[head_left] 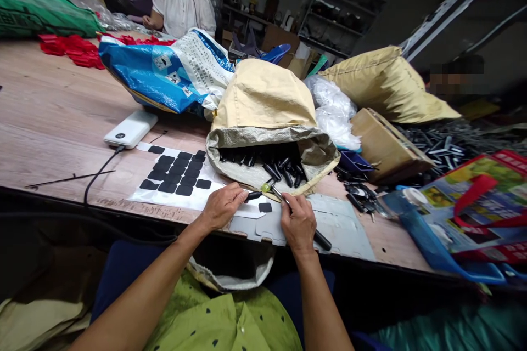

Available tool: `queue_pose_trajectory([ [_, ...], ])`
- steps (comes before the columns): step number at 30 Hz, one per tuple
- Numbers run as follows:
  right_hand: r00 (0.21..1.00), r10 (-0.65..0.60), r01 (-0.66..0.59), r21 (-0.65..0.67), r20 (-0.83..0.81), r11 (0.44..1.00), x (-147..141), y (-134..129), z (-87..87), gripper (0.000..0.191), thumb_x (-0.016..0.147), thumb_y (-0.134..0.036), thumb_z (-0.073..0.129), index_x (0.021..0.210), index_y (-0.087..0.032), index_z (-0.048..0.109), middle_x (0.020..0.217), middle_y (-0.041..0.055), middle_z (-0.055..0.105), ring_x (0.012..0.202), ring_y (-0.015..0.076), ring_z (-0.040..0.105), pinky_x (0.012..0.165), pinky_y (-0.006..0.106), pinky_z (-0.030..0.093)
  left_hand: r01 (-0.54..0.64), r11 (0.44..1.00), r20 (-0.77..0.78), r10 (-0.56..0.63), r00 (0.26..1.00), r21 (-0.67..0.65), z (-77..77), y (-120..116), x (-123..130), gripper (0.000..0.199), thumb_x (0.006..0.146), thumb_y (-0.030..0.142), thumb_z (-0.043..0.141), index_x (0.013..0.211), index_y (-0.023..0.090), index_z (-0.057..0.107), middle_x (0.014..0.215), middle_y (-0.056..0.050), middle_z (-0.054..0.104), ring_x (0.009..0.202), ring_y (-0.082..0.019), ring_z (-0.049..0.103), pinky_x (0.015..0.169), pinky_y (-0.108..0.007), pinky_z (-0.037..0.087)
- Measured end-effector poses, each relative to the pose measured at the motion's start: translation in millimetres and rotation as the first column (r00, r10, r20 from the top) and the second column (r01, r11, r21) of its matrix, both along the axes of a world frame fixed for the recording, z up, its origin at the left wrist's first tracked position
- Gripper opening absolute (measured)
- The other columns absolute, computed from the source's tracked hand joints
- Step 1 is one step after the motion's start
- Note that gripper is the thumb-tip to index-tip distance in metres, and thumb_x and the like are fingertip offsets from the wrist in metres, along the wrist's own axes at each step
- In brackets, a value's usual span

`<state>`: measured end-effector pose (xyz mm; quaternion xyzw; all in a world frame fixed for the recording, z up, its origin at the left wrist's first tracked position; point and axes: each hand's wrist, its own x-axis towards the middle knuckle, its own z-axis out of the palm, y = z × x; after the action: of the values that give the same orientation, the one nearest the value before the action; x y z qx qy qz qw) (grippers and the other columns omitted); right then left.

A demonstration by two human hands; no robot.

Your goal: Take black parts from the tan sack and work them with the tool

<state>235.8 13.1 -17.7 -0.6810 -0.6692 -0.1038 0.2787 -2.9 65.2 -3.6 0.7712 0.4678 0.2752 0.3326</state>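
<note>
My left hand (224, 205) pinches a short black tube-like piece (252, 196) at the table's front edge. My right hand (299, 223) is wrapped round a small hammer-like tool with a metal shaft, a yellow-green head (265, 187) and a black handle end (322, 240). The tool's head is close to the tip of the black piece; whether they touch I cannot tell. Just beyond both hands lies an open cream sack (267, 98), its mouth facing me, with many black pieces (284, 170) inside. Left of it, a white sheet (191, 203) carries several black rounded squares (171, 176).
A white power bank (130, 129) with a black cable lies left. Behind are a blue-and-white bag (173, 74) and red strips (72, 50). To the right stand a wooden box (391, 145) and a colourful bag (473, 208). A person in white (183, 8) sits across the table.
</note>
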Motion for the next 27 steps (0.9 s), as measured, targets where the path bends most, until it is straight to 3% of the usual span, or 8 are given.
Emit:
queue_pose_trajectory([
  [4,1.000,-0.012,0.012,0.004,0.017,1.000,0.0,-0.3,-0.6,0.025,0.094,-0.022,0.057,0.115,-0.025,0.072,0.094,0.0041,0.064,0.089,0.0205,0.053,0.085,0.031,0.042,0.009,1.000,0.037,-0.009,0.999,0.000,-1.0,0.8,-0.1,0.046,0.102,0.045,0.036,0.080,0.020,0.067,0.083,0.000,0.057,0.080,-0.015,0.058,0.074,-0.027,0.040],
  [8,1.000,-0.004,0.004,0.003,0.016,1.000,0.2,-1.3,-1.4,0.027,0.093,-0.022,0.058,0.116,-0.025,0.071,0.096,0.0044,0.064,0.092,0.0209,0.053,0.086,0.031,0.042,0.044,0.999,0.151,-0.039,0.988,-0.032,12.6,-14.3,-5.0,0.041,0.101,0.046,0.040,0.082,0.019,0.065,0.082,0.000,0.059,0.077,-0.014,0.057,0.073,-0.026,0.041],
  [12,1.000,-0.011,0.011,-0.005,0.016,1.000,-0.8,-2.1,-0.3,0.027,0.093,-0.021,0.058,0.116,-0.024,0.071,0.095,0.0045,0.063,0.090,0.0210,0.052,0.085,0.031,0.042,0.391,0.892,0.168,-0.359,0.918,-0.228,24.7,-50.3,-16.7,0.031,0.099,0.046,0.047,0.102,0.023,0.066,0.083,0.002,0.068,0.073,-0.014,0.060,0.068,-0.023,0.042],
  [14,1.000,-0.015,0.016,-0.003,0.016,1.000,-1.4,-2.0,0.0,0.027,0.092,-0.021,0.058,0.116,-0.024,0.071,0.094,0.0047,0.062,0.090,0.0210,0.052,0.085,0.031,0.042,0.433,0.858,0.024,-0.444,0.896,-0.275,17.4,-67.1,-22.1,0.028,0.098,0.045,0.048,0.101,0.025,0.067,0.083,0.001,0.071,0.077,-0.017,0.064,0.069,-0.024,0.043],
  [17,1.000,-0.017,0.017,0.000,0.019,1.000,-1.9,-1.7,-0.2,0.027,0.092,-0.020,0.058,0.116,-0.024,0.070,0.095,0.0048,0.062,0.090,0.0212,0.051,0.085,0.031,0.041,0.272,0.914,-0.315,-0.365,0.876,-0.302,-11.1,-80.9,-26.6,0.029,0.097,0.041,0.047,0.094,0.023,0.070,0.090,-0.007,0.074,0.087,-0.026,0.070,0.075,-0.031,0.047],
  [20,1.000,-0.015,0.015,-0.004,0.022,1.000,-2.0,-1.7,-0.1,0.027,0.092,-0.020,0.058,0.116,-0.024,0.070,0.095,0.0047,0.062,0.091,0.0213,0.051,0.085,0.032,0.041,0.097,0.923,-0.549,-0.303,0.779,-0.372,-42.1,-82.0,-27.2,0.025,0.091,0.033,0.052,0.092,0.020,0.074,0.101,-0.015,0.076,0.099,-0.032,0.071,0.083,-0.039,0.051],
  [23,1.000,-0.015,0.016,-0.005,0.020,1.000,-2.3,-2.1,0.5,0.027,0.092,-0.020,0.058,0.116,-0.024,0.070,0.095,0.0047,0.062,0.091,0.0214,0.051,0.085,0.032,0.041,0.014,0.899,-0.619,-0.312,0.721,-0.437,-58.3,-78.3,-25.4,0.028,0.087,0.022,0.054,0.104,0.020,0.075,0.111,-0.017,0.076,0.110,-0.033,0.069,0.090,-0.042,0.052],
  [27,1.000,-0.017,0.017,-0.004,0.015,1.000,-2.6,-2.9,0.8,0.028,0.093,-0.020,0.057,0.117,-0.024,0.070,0.095,0.0051,0.062,0.091,0.0219,0.051,0.085,0.032,0.041,-0.016,0.862,-0.640,-0.364,0.676,-0.506,-61.4,-75.8,-22.7,0.036,0.087,0.016,0.048,0.110,0.017,0.076,0.116,-0.021,0.074,0.112,-0.036,0.069,0.092,-0.046,0.052],
])
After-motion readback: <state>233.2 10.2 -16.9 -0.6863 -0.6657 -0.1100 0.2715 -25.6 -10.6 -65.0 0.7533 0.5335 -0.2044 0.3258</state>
